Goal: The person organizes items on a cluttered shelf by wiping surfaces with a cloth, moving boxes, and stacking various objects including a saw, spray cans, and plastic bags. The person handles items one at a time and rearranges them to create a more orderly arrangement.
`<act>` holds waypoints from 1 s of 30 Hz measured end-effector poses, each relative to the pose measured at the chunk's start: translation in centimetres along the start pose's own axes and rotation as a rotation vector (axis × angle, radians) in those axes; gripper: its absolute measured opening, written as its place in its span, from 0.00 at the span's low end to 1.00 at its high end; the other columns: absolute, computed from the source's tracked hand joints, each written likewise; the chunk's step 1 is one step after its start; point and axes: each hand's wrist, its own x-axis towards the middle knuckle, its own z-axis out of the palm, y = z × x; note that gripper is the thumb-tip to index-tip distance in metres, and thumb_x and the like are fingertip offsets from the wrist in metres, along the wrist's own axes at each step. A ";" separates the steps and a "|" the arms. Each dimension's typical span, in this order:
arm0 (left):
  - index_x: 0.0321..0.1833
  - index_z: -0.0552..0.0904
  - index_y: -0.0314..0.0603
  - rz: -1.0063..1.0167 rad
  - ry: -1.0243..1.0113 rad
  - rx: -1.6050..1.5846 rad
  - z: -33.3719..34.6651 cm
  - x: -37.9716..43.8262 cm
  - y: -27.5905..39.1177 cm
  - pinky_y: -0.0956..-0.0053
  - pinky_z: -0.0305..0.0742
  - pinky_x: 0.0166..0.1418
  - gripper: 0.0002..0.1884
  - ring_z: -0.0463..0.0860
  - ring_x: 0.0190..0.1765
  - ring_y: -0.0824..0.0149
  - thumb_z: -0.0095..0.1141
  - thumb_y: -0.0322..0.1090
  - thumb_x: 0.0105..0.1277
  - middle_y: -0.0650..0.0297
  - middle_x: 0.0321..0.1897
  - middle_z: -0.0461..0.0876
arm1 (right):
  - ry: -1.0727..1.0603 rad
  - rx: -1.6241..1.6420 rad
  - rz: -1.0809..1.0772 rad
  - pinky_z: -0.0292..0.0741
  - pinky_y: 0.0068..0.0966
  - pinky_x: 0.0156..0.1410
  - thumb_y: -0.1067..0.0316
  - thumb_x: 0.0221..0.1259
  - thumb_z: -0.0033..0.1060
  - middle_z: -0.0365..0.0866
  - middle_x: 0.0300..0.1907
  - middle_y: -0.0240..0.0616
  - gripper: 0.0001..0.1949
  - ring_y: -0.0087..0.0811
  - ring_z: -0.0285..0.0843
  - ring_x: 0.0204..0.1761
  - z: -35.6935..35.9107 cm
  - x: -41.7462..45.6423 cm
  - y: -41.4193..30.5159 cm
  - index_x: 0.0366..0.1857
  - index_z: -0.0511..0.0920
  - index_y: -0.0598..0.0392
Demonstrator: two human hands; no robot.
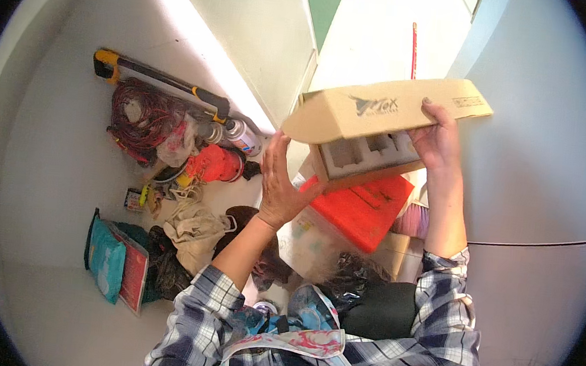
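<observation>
A brown cardboard box [367,174] is tilted in front of me with its lid [415,105] partly raised. White foam with cut-out hollows [348,154] lines the inside; the deeper part is hidden under the lid. My right hand [437,138] grips the lid's front edge, its thumb on the printed outer face and the other fingers out of sight. At the box's left end is my left hand [285,182], fingers up by the lid's corner and thumb against the lower corner of the box. Below the box lies a red plastic case [364,210].
On the left shelf lie a yellow-and-black hacksaw [161,80], coiled red wire [139,117], a spray can [243,137], cloth bundles [197,227] and a teal packet [108,255]. Purple broom bristles [411,222] show beside the case. A light-blue panel [536,152] stands close on the right.
</observation>
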 end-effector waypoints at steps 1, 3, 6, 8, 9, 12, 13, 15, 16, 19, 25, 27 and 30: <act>0.76 0.57 0.32 -0.047 0.007 -0.046 0.0 0.2 -0.1 0.52 0.56 0.79 0.52 0.62 0.76 0.47 0.77 0.40 0.52 0.44 0.74 0.60 | -0.066 -0.018 -0.019 0.81 0.42 0.58 0.71 0.67 0.57 0.79 0.57 0.44 0.18 0.38 0.81 0.53 0.7 -0.4 -0.2 0.59 0.71 0.62; 0.76 0.57 0.33 -0.136 0.018 -0.145 0.2 0.7 -0.3 0.49 0.54 0.79 0.53 0.61 0.76 0.45 0.78 0.38 0.50 0.43 0.73 0.61 | -0.014 -0.032 -0.035 0.80 0.41 0.56 0.70 0.65 0.59 0.79 0.56 0.42 0.20 0.36 0.79 0.55 0.4 -0.4 0.1 0.60 0.71 0.60; 0.77 0.59 0.39 -0.741 0.040 -0.801 2.3 -1.6 -5.6 0.54 0.61 0.74 0.48 0.64 0.74 0.53 0.66 0.57 0.62 0.49 0.73 0.63 | 0.183 -0.131 -0.008 0.77 0.43 0.59 0.70 0.63 0.60 0.78 0.56 0.38 0.21 0.35 0.77 0.59 -1.0 -0.3 1.7 0.60 0.72 0.54; 0.78 0.59 0.41 -1.011 -0.010 -1.022 3.3 -2.4 -7.6 0.57 0.64 0.71 0.48 0.65 0.73 0.55 0.60 0.66 0.65 0.50 0.72 0.65 | 0.253 -0.195 0.183 0.73 0.35 0.51 0.69 0.60 0.63 0.78 0.56 0.30 0.24 0.29 0.76 0.56 -6.1 -0.7 3.7 0.62 0.73 0.44; 0.78 0.60 0.41 -1.061 -0.055 -0.994 3.5 -2.9 -8.1 0.58 0.65 0.69 0.49 0.65 0.73 0.56 0.57 0.69 0.64 0.50 0.71 0.66 | 0.200 -0.150 0.227 0.70 0.30 0.48 0.68 0.59 0.64 0.78 0.57 0.27 0.25 0.26 0.75 0.56 -8.7 -1.7 5.0 0.62 0.73 0.42; 0.78 0.59 0.40 -1.147 -0.182 -0.980 4.0 -1.2 -7.7 0.57 0.65 0.70 0.51 0.64 0.74 0.56 0.57 0.73 0.63 0.48 0.72 0.65 | 0.203 -0.245 0.376 0.72 0.29 0.45 0.66 0.61 0.65 0.82 0.50 0.29 0.21 0.30 0.78 0.47 -9.7 -4.7 5.7 0.59 0.76 0.44; 0.78 0.59 0.40 -1.165 -0.223 -0.990 4.4 0.5 -7.2 0.56 0.64 0.70 0.52 0.63 0.75 0.56 0.58 0.73 0.62 0.47 0.72 0.64 | 0.210 -0.281 0.445 0.72 0.29 0.44 0.65 0.62 0.65 0.84 0.47 0.31 0.19 0.32 0.79 0.44 -10.3 -5.2 5.5 0.57 0.77 0.44; 0.78 0.55 0.31 -1.112 -0.331 -0.995 5.8 3.7 -5.5 0.51 0.70 0.68 0.56 0.73 0.69 0.48 0.62 0.69 0.62 0.43 0.69 0.69 | 0.266 -0.178 0.500 0.75 0.29 0.42 0.63 0.63 0.66 0.85 0.42 0.35 0.15 0.35 0.81 0.39 -15.0 -6.1 7.3 0.53 0.78 0.46; 0.77 0.54 0.27 -1.112 -0.395 -1.030 8.5 4.5 -8.1 0.52 0.75 0.64 0.56 0.77 0.64 0.46 0.65 0.67 0.61 0.42 0.69 0.70 | 0.259 -0.170 0.560 0.78 0.30 0.43 0.61 0.64 0.66 0.84 0.42 0.38 0.14 0.37 0.81 0.38 -15.4 -5.9 7.9 0.49 0.78 0.51; 0.67 0.70 0.19 -1.007 -0.750 -0.702 12.1 6.6 -3.5 0.60 0.81 0.58 0.46 0.85 0.56 0.53 0.71 0.55 0.59 0.44 0.59 0.81 | 0.472 0.020 0.500 0.79 0.26 0.36 0.57 0.66 0.66 0.83 0.35 0.39 0.14 0.36 0.80 0.33 -23.2 -7.6 7.6 0.44 0.76 0.55; 0.61 0.72 0.13 -0.983 -0.463 -0.680 13.7 5.0 -9.4 0.68 0.82 0.53 0.49 0.86 0.51 0.55 0.77 0.48 0.40 0.41 0.50 0.84 | 0.519 -0.199 0.217 0.80 0.27 0.39 0.37 0.62 0.67 0.78 0.58 0.34 0.33 0.32 0.78 0.53 -17.6 -3.5 8.7 0.65 0.72 0.44; 0.64 0.66 0.12 -1.037 -0.601 -0.677 13.8 5.2 -5.2 0.67 0.81 0.57 0.55 0.84 0.54 0.51 0.77 0.47 0.36 0.39 0.52 0.83 | 0.612 -0.224 0.170 0.79 0.35 0.44 0.36 0.60 0.67 0.73 0.64 0.34 0.34 0.36 0.72 0.60 -21.9 -5.5 6.3 0.67 0.71 0.40; 0.72 0.58 0.19 -0.969 -0.594 -0.469 13.1 5.0 -4.6 0.62 0.75 0.67 0.60 0.77 0.65 0.46 0.75 0.47 0.38 0.37 0.65 0.73 | 0.591 -0.109 0.207 0.77 0.39 0.50 0.34 0.59 0.67 0.71 0.66 0.35 0.36 0.37 0.70 0.61 -22.7 -3.8 6.5 0.68 0.70 0.41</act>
